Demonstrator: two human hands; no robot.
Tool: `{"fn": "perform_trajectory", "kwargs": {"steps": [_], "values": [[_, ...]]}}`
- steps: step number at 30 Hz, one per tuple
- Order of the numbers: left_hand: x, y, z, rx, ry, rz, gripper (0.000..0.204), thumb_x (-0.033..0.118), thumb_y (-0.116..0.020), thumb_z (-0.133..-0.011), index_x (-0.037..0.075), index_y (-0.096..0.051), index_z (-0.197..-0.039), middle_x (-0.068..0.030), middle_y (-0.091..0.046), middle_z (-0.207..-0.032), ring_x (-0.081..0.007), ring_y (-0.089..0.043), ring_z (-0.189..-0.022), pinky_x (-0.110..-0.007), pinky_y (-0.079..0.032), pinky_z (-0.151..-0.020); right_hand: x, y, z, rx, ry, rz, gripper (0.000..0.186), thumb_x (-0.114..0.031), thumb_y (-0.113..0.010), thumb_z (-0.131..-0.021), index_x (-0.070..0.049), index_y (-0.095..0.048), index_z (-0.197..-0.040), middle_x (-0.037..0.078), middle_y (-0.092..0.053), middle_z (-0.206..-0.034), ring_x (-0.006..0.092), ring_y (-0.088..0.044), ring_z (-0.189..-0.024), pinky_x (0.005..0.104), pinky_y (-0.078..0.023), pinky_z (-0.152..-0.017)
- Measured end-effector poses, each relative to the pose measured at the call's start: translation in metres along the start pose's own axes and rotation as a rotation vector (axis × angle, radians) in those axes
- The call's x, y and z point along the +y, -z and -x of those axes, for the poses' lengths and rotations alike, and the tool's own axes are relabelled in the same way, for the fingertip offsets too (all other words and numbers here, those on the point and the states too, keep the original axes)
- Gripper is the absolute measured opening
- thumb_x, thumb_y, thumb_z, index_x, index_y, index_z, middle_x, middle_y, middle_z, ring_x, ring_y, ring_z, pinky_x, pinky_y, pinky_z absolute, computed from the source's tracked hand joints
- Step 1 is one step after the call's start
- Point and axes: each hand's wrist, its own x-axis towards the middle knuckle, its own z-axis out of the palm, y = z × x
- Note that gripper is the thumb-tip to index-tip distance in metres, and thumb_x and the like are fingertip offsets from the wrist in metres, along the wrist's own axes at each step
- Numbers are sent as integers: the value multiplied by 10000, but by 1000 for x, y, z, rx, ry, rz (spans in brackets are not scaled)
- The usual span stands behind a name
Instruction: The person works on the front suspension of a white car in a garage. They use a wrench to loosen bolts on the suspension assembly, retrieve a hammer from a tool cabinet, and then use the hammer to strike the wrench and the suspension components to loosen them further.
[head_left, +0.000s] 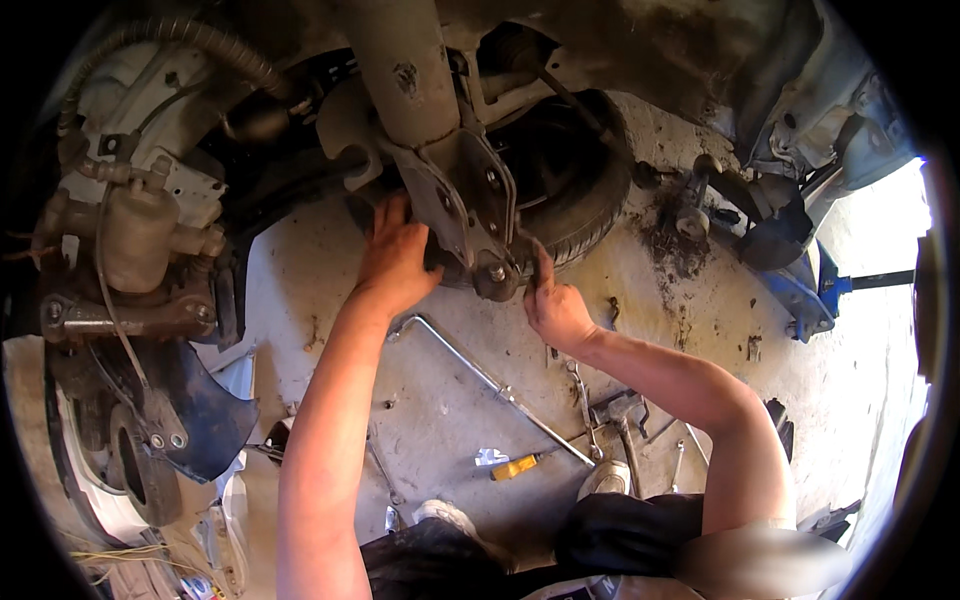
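Note:
A grey strut tube (405, 75) comes down from above and ends in a two-plated metal bracket (490, 185) with bolt holes. At its lower tip is a bolt (498, 272). My left hand (395, 262) is at the bracket's left side, fingers curled up against the metal and thumb apart below; the fingertips are partly hidden. To the right of the bolt, my right hand (562, 315) has its index finger stretched upward beside the bracket, its other fingers curled in. Whatever lies inside those curled fingers is hidden.
A tire (590, 220) lies behind the bracket. On the floor are a long metal bar wrench (500, 392), a yellow-handled tool (514, 468), a hammer (618, 408) and a wrench (582, 400). A brake caliper (140, 235) hangs left; a blue jack (815, 295) stands right.

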Motion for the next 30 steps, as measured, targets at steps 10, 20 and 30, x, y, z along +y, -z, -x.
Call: {"fn": "perform_trajectory", "kwargs": {"steps": [10, 20, 30], "values": [[6, 3, 0, 22, 17, 47, 747, 119, -796, -617, 64, -460, -1282, -175, -333, -1371, -374, -295, -1302, -428, -327, -1084, -49, 91, 3, -338, -242, -403, 511, -74, -421, -930, 40, -225, -1388, 105, -561, -654, 184, -583, -582, 339, -465, -514], [11, 5, -4, -22, 55, 13, 670, 125, -798, -619, 51, -511, -1220, -182, -323, -1384, -371, -283, -1315, -436, -319, -1089, -82, 161, -52, -602, -511, -590, 122, -121, -495, -911, -6, -533, -901, 50, -557, -645, 143, -552, -513, 280, -422, -416], [3, 0, -2, -24, 18, -17, 562, 140, -792, -634, 28, -566, -1136, -194, -327, -1372, -376, -286, -1307, -425, -320, -1088, -95, 181, -86, -705, -368, -310, 181, -182, -533, -866, -17, -599, -835, 48, -512, -523, 147, -461, -357, 289, -356, -349]]}}
